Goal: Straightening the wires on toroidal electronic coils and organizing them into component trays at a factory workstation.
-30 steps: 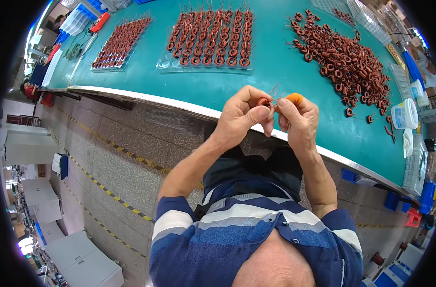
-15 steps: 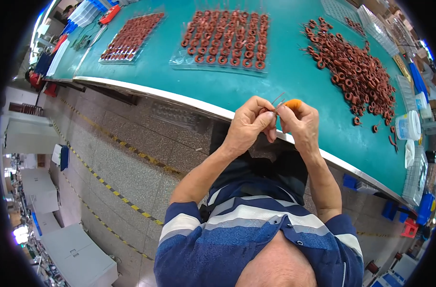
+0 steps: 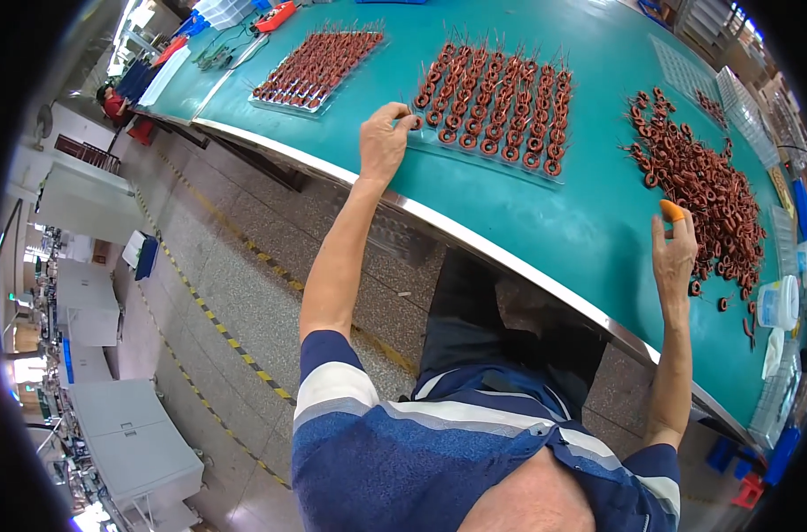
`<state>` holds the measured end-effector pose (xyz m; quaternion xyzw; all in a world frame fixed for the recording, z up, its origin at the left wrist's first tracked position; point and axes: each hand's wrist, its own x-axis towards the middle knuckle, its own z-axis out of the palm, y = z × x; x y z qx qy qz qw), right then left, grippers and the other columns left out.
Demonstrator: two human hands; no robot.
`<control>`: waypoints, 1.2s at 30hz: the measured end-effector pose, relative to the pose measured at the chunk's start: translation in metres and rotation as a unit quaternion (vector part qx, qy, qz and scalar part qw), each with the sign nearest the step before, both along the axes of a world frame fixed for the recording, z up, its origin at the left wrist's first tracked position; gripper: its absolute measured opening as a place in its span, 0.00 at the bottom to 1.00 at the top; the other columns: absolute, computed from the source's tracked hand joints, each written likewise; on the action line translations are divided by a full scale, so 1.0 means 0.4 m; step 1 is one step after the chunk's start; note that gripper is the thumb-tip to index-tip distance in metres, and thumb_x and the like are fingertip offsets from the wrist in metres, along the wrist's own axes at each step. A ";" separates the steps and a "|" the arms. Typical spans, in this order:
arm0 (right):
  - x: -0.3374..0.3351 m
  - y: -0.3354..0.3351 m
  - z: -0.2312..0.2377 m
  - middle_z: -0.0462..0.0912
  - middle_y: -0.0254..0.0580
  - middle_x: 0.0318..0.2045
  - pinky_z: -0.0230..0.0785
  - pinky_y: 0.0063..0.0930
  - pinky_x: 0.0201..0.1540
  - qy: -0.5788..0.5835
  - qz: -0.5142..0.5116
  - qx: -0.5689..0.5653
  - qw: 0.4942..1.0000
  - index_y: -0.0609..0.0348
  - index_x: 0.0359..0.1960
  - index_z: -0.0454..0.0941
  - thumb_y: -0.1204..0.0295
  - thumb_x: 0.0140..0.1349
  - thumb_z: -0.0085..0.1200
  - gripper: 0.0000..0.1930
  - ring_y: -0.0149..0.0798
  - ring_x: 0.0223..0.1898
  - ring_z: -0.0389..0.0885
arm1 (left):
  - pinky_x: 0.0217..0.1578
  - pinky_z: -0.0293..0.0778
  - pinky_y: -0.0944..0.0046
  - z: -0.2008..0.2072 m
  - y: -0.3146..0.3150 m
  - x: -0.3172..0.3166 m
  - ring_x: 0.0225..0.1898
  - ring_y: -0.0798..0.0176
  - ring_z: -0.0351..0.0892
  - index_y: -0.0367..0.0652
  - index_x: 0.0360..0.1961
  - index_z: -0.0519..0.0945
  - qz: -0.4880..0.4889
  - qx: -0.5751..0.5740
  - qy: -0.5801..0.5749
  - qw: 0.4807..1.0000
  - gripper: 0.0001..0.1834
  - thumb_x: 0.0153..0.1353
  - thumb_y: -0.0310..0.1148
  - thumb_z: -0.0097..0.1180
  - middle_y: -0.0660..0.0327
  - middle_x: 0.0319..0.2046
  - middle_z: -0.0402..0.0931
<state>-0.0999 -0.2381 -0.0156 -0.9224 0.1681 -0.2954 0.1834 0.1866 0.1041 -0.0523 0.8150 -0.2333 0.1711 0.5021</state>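
Note:
My left hand pinches a copper-red wire-wound ring coil between thumb and fingers. It is at the near left corner of a clear plastic tray, whose rows of similar coils stand with thin wire leads sticking up. At the near left edge of a loose heap of coils is my right hand, an orange cover on one fingertip. Its thumb and finger are apart, with nothing visible between them.
A second coil-filled tray lies farther left on the green table. Past the heap are stacked clear trays and a white tub. A metal-edged rim runs along the table's near side.
My hands were together over the table edge, working on a coil's wires. They have parted: the left went forward and left to the tray with a coil, the right over to the heap.

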 end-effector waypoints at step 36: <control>0.153 -0.054 0.047 0.82 0.34 0.27 0.68 0.17 0.31 -0.192 0.114 0.378 0.898 0.62 0.39 0.81 0.64 0.65 0.54 0.13 0.23 0.28 0.77 | 0.41 0.76 0.63 0.086 -0.419 -0.478 0.42 0.59 0.79 0.32 0.59 0.60 -0.356 -0.254 0.329 0.837 0.22 0.69 0.35 0.43 0.49 0.46 0.73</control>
